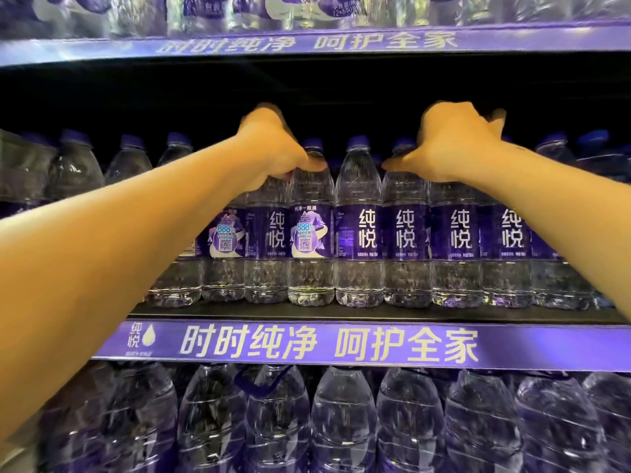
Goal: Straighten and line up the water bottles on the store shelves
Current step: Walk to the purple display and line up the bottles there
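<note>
Purple store shelf [307, 346]: our left hand [273, 148] and right hand [450, 145] clamp fingers on water bottles' [358, 227] shoulders.

Fingertips of the left hand [273, 148] and right hand [454, 145] are blurred and reach behind the bottle tops, so their grip cannot be told. Shrink-wrapped purple-labelled packs [239, 11] are cut off by the top edge, large clear water jugs [341, 425] by the bottom edge. The dark recess [307, 87] behind the clear purple-labelled water bottles [358, 227] hides the rear rows.
</note>
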Tool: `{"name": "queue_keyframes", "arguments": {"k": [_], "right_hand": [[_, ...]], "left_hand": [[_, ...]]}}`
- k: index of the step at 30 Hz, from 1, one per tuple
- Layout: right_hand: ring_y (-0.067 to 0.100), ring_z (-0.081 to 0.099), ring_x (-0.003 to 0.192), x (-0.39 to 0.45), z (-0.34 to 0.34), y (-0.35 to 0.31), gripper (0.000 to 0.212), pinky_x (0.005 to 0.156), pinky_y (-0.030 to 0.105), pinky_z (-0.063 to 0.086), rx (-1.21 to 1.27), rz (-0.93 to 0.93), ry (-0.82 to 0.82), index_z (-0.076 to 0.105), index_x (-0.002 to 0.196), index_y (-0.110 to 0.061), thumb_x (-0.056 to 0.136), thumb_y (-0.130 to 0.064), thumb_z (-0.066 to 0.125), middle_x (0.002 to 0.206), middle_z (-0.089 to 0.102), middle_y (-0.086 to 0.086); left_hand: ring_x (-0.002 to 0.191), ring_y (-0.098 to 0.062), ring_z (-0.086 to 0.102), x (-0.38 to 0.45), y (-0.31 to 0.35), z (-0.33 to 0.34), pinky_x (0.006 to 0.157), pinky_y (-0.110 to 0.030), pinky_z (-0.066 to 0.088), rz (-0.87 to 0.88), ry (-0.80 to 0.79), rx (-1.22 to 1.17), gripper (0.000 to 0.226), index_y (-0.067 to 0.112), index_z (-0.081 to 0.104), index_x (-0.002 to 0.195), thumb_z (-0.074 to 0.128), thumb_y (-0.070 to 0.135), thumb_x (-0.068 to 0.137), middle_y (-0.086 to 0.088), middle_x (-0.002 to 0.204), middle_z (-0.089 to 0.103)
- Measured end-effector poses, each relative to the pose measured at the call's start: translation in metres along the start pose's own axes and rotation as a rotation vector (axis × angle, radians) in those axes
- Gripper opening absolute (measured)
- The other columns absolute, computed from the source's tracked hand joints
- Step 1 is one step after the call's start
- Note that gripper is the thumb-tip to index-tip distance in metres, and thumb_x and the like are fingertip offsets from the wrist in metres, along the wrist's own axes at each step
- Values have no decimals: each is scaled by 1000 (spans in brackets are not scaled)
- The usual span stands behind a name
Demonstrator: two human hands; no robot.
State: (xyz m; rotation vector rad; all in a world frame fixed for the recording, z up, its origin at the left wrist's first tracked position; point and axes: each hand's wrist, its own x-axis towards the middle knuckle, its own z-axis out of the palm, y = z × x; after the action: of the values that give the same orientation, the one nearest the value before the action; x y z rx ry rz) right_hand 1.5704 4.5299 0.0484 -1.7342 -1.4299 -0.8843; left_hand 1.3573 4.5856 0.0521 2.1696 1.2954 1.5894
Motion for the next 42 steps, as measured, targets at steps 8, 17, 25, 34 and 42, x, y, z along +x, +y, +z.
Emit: {"name": "queue_keyframes", "arguments": {"k": [8, 17, 25, 34, 42], "right_hand": [[35, 57, 112, -5, -2, -47, 52, 104, 58, 38, 170, -260, 151, 62, 115, -15, 84, -57, 64, 111, 66, 7], [22, 51, 59, 8, 16, -103, 35, 62, 33, 40, 195, -291, -122, 50, 66, -19, 80, -42, 72, 63, 53, 1], [27, 60, 85, 10, 4, -117, 33, 70, 32, 47, 102, -292, -284, 59, 101, -12, 83, -33, 78, 92, 60, 7], [23, 55, 66, 2, 15, -116, 50, 61, 30, 40, 223, -195, -132, 60, 85, -13, 66, -52, 86, 69, 53, 0], [30, 68, 98, -5, 8, -132, 41, 85, 41, 56, 177, -115, -207, 68, 112, -7, 79, -30, 81, 105, 71, 12]], "left_hand": [[88, -20, 65, -8, -20, -13, 78, -39, 56, 371, 282, 251, 48, 11, 67, 93, 85, 47, 67, -3, 84, 70], [67, -23, 58, -5, -53, -23, 52, -33, 46, 194, 205, 271, 35, 6, 61, 88, 76, 35, 77, -6, 76, 62], [89, -22, 62, 8, -40, -17, 75, -35, 55, 114, 188, 374, 72, 11, 60, 107, 86, 57, 58, -5, 103, 62], [99, -18, 66, 7, -34, -48, 74, -32, 60, 13, -62, -17, 55, 17, 62, 111, 90, 11, 65, 4, 106, 68], [84, -15, 66, 17, -51, -43, 70, -26, 61, 90, -63, 43, 44, 17, 61, 104, 87, 31, 70, 3, 97, 66]]}}
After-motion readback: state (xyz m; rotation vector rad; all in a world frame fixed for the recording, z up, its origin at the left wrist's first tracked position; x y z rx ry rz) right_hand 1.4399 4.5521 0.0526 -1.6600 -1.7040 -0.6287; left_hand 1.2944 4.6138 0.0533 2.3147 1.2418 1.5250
